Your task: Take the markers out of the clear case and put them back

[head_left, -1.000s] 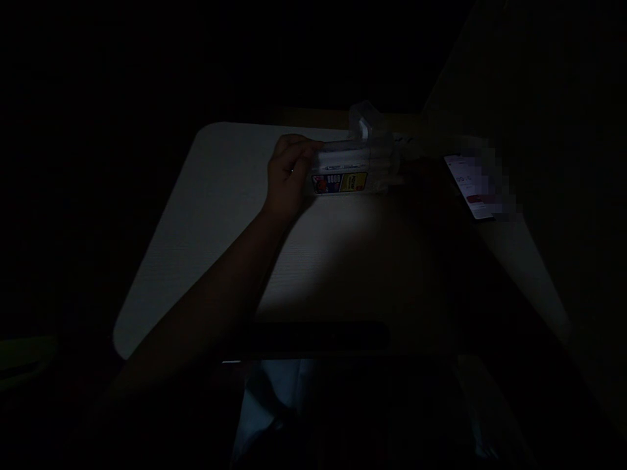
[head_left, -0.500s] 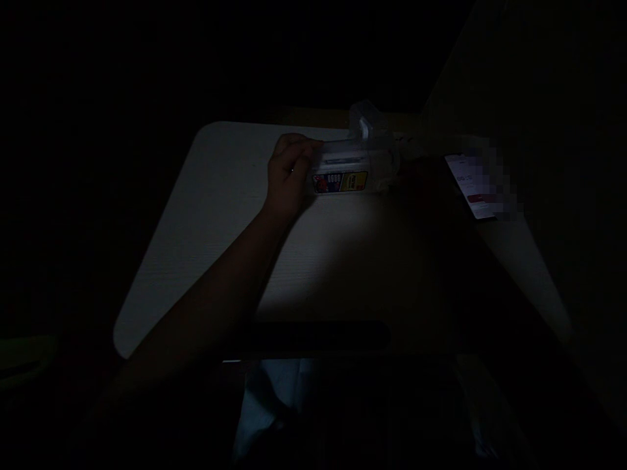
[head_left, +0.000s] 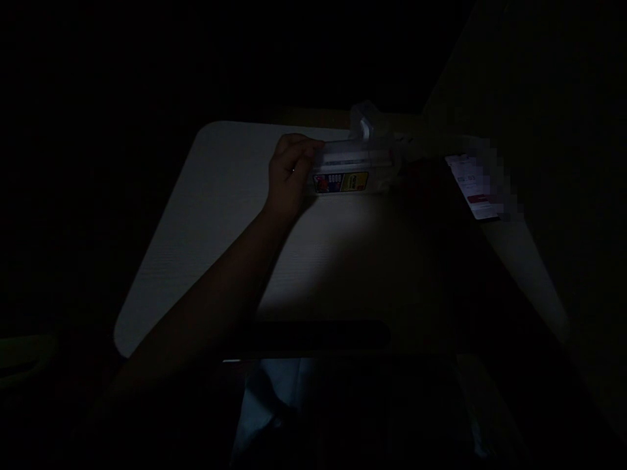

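Observation:
The scene is very dark. My left hand (head_left: 289,171) reaches across a white table (head_left: 206,222) and its fingers are curled on the left end of a clear plastic box (head_left: 355,166) with a red, blue and yellow label on its front. The box stands at the table's far middle. A dim shape to the right of the box may be my right arm; I cannot make out that hand.
A lit phone screen (head_left: 473,186) lies at the table's far right. A dark narrow slot (head_left: 318,336) runs along the near edge of the table. Pale cloth (head_left: 274,405) shows below the table edge. Everything around the table is black.
Almost nothing has changed; my left hand stays on the box, which has barely shifted.

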Demonstrator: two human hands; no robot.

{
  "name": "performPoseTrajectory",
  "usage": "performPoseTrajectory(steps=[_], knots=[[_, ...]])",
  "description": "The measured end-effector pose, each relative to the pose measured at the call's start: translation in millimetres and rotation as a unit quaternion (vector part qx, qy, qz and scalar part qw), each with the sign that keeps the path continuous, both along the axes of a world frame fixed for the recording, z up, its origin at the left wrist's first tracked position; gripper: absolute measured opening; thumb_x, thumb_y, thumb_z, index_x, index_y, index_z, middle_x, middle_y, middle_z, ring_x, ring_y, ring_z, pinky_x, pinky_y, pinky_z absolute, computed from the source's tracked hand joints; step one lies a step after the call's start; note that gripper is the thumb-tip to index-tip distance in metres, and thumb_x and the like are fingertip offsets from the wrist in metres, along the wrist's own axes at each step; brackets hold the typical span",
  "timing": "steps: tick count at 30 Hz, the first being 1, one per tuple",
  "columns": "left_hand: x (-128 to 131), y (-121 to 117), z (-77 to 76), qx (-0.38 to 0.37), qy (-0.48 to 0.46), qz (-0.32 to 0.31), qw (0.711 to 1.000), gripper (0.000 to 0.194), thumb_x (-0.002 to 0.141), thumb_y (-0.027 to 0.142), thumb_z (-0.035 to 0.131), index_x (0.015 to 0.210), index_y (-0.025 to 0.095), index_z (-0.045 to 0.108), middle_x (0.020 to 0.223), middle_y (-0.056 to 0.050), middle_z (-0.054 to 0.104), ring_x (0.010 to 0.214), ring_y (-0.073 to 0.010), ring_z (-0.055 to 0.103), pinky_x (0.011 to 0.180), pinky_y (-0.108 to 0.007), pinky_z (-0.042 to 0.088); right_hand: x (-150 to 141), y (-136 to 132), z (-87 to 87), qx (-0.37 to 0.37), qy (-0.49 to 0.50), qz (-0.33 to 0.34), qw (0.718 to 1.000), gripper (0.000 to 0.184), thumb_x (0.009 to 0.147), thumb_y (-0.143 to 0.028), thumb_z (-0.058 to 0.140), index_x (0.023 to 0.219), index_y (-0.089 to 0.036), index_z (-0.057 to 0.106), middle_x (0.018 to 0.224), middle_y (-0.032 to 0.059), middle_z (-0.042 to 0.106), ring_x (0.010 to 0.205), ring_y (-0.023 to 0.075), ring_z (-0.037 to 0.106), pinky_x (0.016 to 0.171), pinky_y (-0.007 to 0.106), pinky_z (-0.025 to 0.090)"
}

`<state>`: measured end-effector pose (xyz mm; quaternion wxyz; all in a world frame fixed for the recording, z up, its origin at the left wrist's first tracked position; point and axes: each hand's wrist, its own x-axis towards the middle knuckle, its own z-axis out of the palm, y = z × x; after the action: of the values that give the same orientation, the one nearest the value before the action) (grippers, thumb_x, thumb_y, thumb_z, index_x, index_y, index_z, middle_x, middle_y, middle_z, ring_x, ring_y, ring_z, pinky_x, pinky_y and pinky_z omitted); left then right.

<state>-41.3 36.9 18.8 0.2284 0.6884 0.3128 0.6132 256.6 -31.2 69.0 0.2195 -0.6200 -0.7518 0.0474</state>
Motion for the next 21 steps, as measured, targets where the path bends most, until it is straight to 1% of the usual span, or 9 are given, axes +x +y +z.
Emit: performPoseTrajectory(steps=[2, 4, 6, 9, 12, 15, 18, 21], knots=[[-1, 0, 0.4, -0.002, 0.009, 0.001, 1.0, 0.051, 0.095, 0.077, 0.059, 0.103, 0.031, 0.08, 0.112, -0.009, 0.072, 0.123, -0.0322, 0.07, 0.118, -0.057, 0.053, -3, 0, -0.4, -0.01, 0.015, 0.005, 1.0, 0.03, 0.1, -0.032, 0.057, 0.119, -0.02, 0.077, 0.129, 0.0121, 0.073, 0.125, 0.0322, 0.066, 0.118, 0.054, 0.05], [-1, -1, 0.4, -0.005, 0.016, 0.002, 1.0, 0.052, 0.095, 0.077, 0.057, 0.104, 0.031, 0.079, 0.115, -0.009, 0.073, 0.123, -0.0326, 0.07, 0.118, -0.057, 0.053, -4, 0, -1.1, -0.016, 0.017, 0.005, 1.0, 0.032, 0.101, -0.032, 0.056, 0.124, -0.022, 0.076, 0.133, 0.0118, 0.071, 0.128, 0.0323, 0.066, 0.119, 0.054, 0.05], [-2, 0, 0.2, -0.009, 0.019, 0.002, 1.0, 0.053, 0.095, 0.078, 0.057, 0.105, 0.031, 0.079, 0.116, -0.01, 0.072, 0.125, -0.033, 0.069, 0.119, -0.057, 0.053, -2, 1, -2.2, -0.014, 0.005, 0.006, 1.0, 0.037, 0.102, -0.028, 0.055, 0.133, -0.022, 0.073, 0.14, 0.0122, 0.069, 0.135, 0.0321, 0.063, 0.123, 0.054, 0.046], [-2, 0, -0.1, -0.007, 0.015, 0.005, 1.0, 0.053, 0.095, 0.078, 0.058, 0.104, 0.031, 0.079, 0.115, -0.01, 0.073, 0.126, -0.033, 0.069, 0.118, -0.057, 0.053, 6, 4, -5.6, 0.006, -0.032, 0.005, 0.999, 0.04, 0.101, -0.024, 0.055, 0.138, -0.021, 0.072, 0.146, 0.0132, 0.066, 0.14, 0.0341, 0.058, 0.125, 0.058, 0.041], [-1, -1, 0.0, 0.005, 0.017, 0.011, 1.0, 0.05, 0.095, 0.077, 0.058, 0.103, 0.032, 0.079, 0.113, -0.009, 0.074, 0.125, -0.0324, 0.069, 0.119, -0.057, 0.053, 13, 8, -9.1, 0.032, -0.047, 0.012, 0.998, 0.035, 0.103, -0.031, 0.057, 0.133, -0.023, 0.072, 0.148, 0.0124, 0.065, 0.141, 0.0341, 0.055, 0.125, 0.059, 0.038], [-1, -1, -0.1, 0.014, 0.029, 0.013, 0.999, 0.049, 0.097, 0.076, 0.056, 0.104, 0.033, 0.079, 0.114, -0.009, 0.074, 0.123, -0.0316, 0.07, 0.12, -0.056, 0.053, 11, 7, -7.5, 0.019, -0.033, 0.015, 0.999, 0.029, 0.104, -0.039, 0.059, 0.125, -0.023, 0.072, 0.146, 0.0113, 0.066, 0.14, 0.0325, 0.055, 0.127, 0.058, 0.036], [-2, 1, -0.9, 0.015, 0.03, 0.012, 0.999, 0.051, 0.097, 0.077, 0.055, 0.106, 0.033, 0.08, 0.114, -0.009, 0.074, 0.12, -0.0312, 0.071, 0.118, -0.057, 0.054, 3, 2, -3.0, 0.002, -0.033, -0.004, 0.999, 0.028, 0.102, -0.034, 0.062, 0.125, -0.023, 0.072, 0.144, 0.0095, 0.068, 0.141, 0.033, 0.058, 0.128, 0.059, 0.038], [-2, 4, -2.0, 0.021, 0.03, 0.009, 0.999, 0.055, 0.095, 0.08, 0.055, 0.106, 0.033, 0.081, 0.113, -0.009, 0.074, 0.117, -0.0308, 0.072, 0.115, -0.058, 0.055, 3, 4, -4.6, -0.01, -0.067, -0.008, 0.998, 0.026, 0.105, -0.029, 0.056, 0.124, -0.024, 0.073, 0.144, 0.0086, 0.068, 0.143, 0.0319, 0.059, 0.129, 0.058, 0.038]])
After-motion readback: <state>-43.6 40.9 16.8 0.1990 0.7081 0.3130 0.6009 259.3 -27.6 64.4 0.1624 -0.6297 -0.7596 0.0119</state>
